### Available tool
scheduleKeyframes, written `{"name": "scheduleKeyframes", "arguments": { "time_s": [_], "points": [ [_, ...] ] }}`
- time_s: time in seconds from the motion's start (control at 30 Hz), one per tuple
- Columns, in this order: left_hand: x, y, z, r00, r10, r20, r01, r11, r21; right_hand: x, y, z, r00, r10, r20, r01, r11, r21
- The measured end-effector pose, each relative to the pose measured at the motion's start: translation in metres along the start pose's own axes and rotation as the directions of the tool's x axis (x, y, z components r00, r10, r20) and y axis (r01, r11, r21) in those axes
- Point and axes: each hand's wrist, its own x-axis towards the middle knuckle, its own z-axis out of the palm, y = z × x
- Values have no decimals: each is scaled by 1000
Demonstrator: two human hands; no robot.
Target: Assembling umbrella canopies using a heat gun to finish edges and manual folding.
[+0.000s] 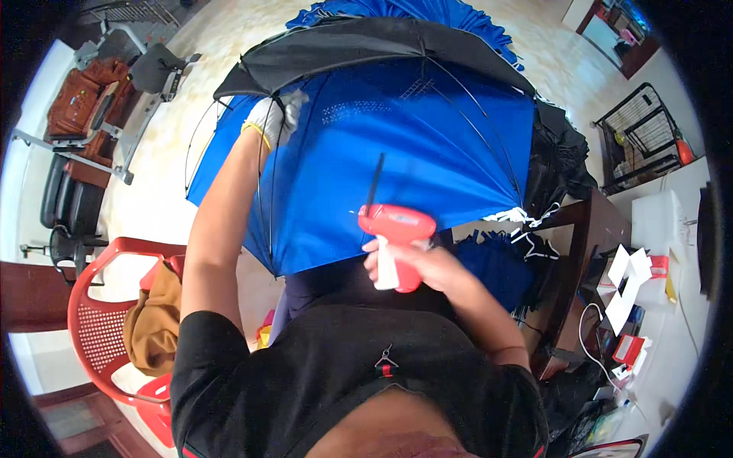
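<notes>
A large umbrella spreads open in front of me, its blue inner canopy (336, 160) facing me and a black panel (343, 47) along its far edge. Thin dark ribs cross the blue cloth. My left hand (273, 122), in a white knitted glove with a yellow cuff, reaches in among the ribs at the umbrella's far left; its fingers are blurred and partly behind a rib. My bare right hand (416, 263) is closed round the grip of a red and white tagging gun (397, 223), over the canopy's near edge. A dark rod (375, 182) rises beside the gun's nose.
White strings (513, 216) gather at the canopy's right corner. More blue cloth (466, 23) lies beyond, with black cloth (561, 153) at right. A red plastic chair (95, 305) with a brown cloth stands at left. A dark wooden table (573, 282) and a wire cage (645, 137) stand right.
</notes>
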Motion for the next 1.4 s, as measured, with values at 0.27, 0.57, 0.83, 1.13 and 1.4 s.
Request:
{"name": "scheduleKeyframes", "arguments": {
  "time_s": [0.27,0.57,0.83,1.13,1.4],
  "points": [
    [36,-33,-53,956,292,-21,-221,766,604,95,-88,-36,990,-17,-142,65,939,337],
    [12,-93,15,921,337,-195,-161,786,597,222,-63,-141,987,-1,-162,28,986,167],
    [20,-92,11,918,249,-308,-38,829,557,226,-20,-102,953,-64,-296,132,967,217],
    [22,-88,13,912,265,-315,-46,825,563,239,-7,-94,869,-275,-411,224,960,-169],
    [22,-88,14,906,286,-312,-72,830,553,231,-17,-95,916,-178,-360,232,966,114]
  ]
}}
